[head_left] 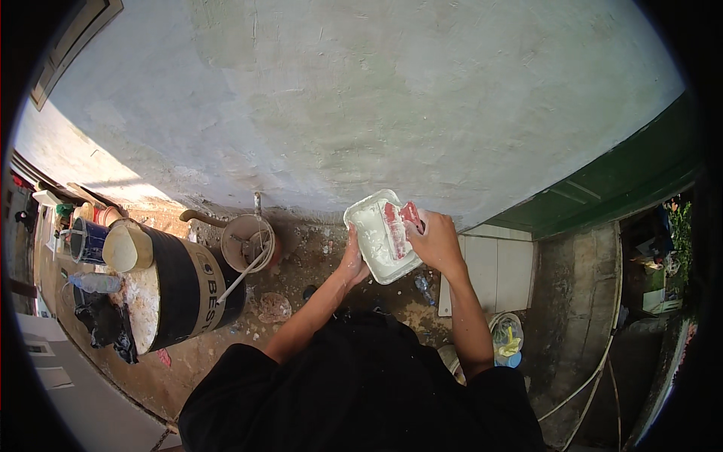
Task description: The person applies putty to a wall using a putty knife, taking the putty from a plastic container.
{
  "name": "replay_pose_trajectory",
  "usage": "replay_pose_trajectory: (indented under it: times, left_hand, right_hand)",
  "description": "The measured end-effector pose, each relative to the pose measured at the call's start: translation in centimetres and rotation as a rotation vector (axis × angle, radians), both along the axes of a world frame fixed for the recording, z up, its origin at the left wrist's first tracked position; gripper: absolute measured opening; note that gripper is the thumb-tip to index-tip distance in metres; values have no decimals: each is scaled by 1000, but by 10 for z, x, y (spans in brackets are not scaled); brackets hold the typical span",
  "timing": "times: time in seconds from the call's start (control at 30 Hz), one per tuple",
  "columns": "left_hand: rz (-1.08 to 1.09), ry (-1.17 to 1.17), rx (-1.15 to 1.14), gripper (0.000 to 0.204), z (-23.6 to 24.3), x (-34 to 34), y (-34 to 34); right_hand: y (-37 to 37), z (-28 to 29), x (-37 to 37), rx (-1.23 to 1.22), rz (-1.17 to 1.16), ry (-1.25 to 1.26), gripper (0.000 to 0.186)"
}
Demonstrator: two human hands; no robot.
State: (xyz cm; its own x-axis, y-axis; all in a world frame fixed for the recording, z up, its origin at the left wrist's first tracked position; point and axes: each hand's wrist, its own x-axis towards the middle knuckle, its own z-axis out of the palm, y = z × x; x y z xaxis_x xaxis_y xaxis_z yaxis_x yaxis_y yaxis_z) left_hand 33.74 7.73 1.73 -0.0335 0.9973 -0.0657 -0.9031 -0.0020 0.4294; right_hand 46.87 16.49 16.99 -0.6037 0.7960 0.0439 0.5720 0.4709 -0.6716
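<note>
My left hand [352, 260] grips the left edge of a white paint tray [364, 233], raised in front of me near the wall. White paint coats the inside of the tray. In my right hand [437, 241], fingers wrapped round it, is a wide red paint-smeared tool [394, 230]; whether it is a brush or a spreader I cannot tell. Its long working edge lies over the tray, with white paint on it. Part of its handle is hidden by my fingers.
A patchy pale wall [361, 105] rises ahead, with a green panel [617, 177] at right. On the left stand a black drum [177, 282] and a round bucket [245, 241] with a pipe. A small tub [506, 331] sits beside my right forearm.
</note>
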Motion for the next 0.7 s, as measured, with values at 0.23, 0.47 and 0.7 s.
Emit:
replay_pose_trajectory:
  times: [0.23, 0.47, 0.7]
  left_hand:
    - [39, 51, -58, 91, 5, 3, 2]
    - [54, 70, -59, 91, 4, 8, 2]
    - [2, 67, -23, 94, 8, 6, 3]
  right_hand:
    - [-4, -2, -1, 62, 19, -38, 20]
    - [0, -33, -2, 33, -24, 1, 19]
    - [20, -61, 14, -282, -15, 161, 17]
